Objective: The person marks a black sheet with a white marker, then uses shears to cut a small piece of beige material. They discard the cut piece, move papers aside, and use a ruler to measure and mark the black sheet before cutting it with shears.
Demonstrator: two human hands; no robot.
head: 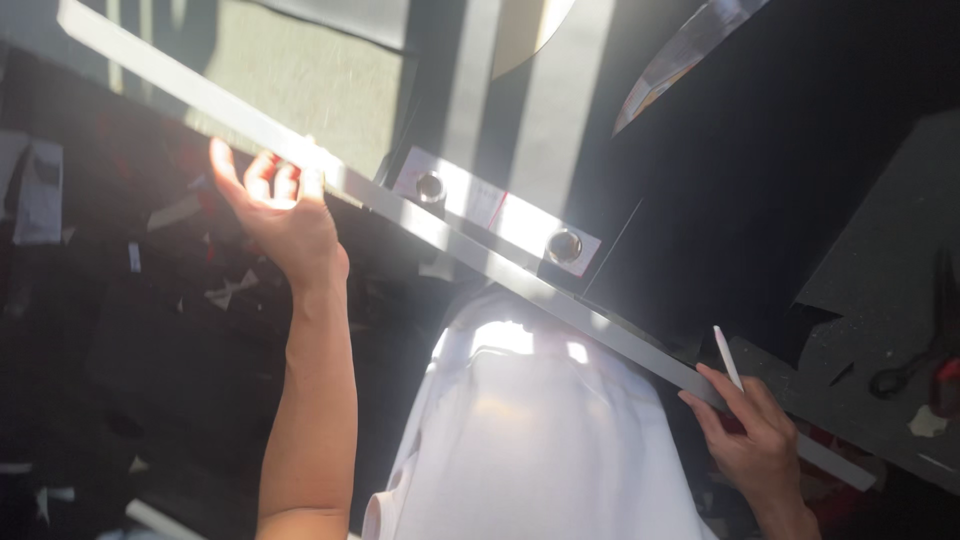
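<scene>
A long, pale metal ruler runs slantwise across the view, from the upper left down to the lower right, lying over a black sheet on the table. The left hand presses on the ruler's upper stretch, palm on the near edge and fingers curled over the top, holding it down. The right hand rests against the ruler's lower end and pinches a thin white pencil, its tip up against the ruler's edge. Just beyond the ruler lies a small white strip with two round metal studs. Scissors lie on the dark sheet at the far right, well apart from both hands. Paper scraps litter the dark floor at left.
</scene>
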